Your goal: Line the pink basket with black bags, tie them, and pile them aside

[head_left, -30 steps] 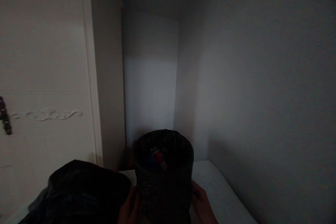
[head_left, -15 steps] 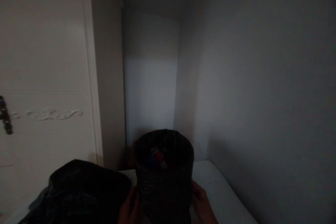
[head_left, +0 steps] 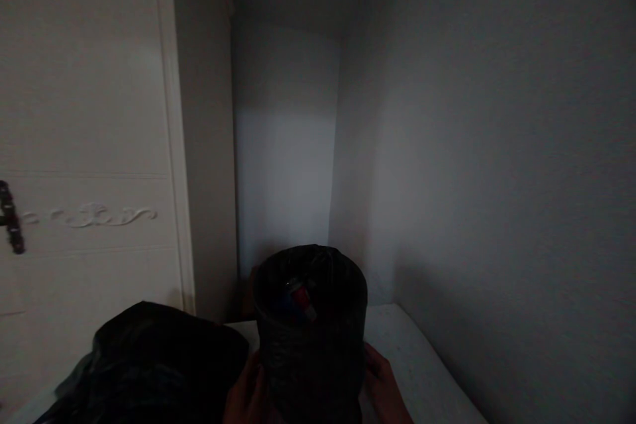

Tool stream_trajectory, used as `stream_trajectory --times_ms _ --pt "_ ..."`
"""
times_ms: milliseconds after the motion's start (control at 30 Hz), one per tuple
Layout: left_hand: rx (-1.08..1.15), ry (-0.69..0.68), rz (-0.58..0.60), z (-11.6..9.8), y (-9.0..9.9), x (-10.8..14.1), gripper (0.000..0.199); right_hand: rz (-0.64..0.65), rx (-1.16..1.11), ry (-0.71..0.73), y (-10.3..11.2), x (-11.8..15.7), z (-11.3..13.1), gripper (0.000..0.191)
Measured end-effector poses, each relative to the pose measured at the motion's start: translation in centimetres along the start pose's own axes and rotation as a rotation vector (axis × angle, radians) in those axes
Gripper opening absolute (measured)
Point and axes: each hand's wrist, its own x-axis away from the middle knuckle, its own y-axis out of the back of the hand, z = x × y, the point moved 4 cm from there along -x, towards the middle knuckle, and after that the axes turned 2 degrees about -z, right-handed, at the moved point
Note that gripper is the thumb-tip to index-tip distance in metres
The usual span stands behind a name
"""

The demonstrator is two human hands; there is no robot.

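Note:
A round bin lined with a black plastic bag stands upright on a white surface in front of me. The bag is folded over its rim. Inside lies some rubbish with red, blue and whitish parts, too dark to name. My left hand presses against the bin's left side, and my right hand against its right side, so the bin is held between them. Some of the fingers are hidden behind it. A dark, bulging black bag lies to the left of my left hand.
The white surface runs along a pale wall on the right. At the left stands a white door or cupboard panel with carved trim and a dark handle. The room is very dim.

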Motion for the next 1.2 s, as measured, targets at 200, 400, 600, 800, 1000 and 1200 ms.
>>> stream_trajectory --times_ms 200,400,600,800,1000,1200 --pt "-0.013 0.009 -0.058 1.0 0.3 -0.1 0.065 0.022 -0.019 0.016 0.0 -0.2 -0.6 0.037" --pt "0.011 0.011 -0.063 0.3 0.3 -0.1 0.066 -0.021 -0.034 -0.009 0.0 -0.1 -0.6 0.044" --pt "0.018 -0.005 -0.049 0.3 0.2 -0.1 0.067 -0.021 -0.037 -0.01 -0.3 0.3 0.4 0.044" --pt "-0.006 -0.005 -0.039 0.0 0.1 0.0 0.064 -0.033 -0.016 -0.016 -0.2 0.3 0.4 0.043" --pt "-0.012 -0.026 -0.02 -0.4 0.1 0.1 0.065 -0.011 -0.022 -0.015 -0.2 0.3 0.4 0.041" --pt "-0.003 0.003 -0.048 -0.4 0.1 0.3 0.062 -0.022 -0.015 -0.003 -0.2 0.2 0.9 0.043"
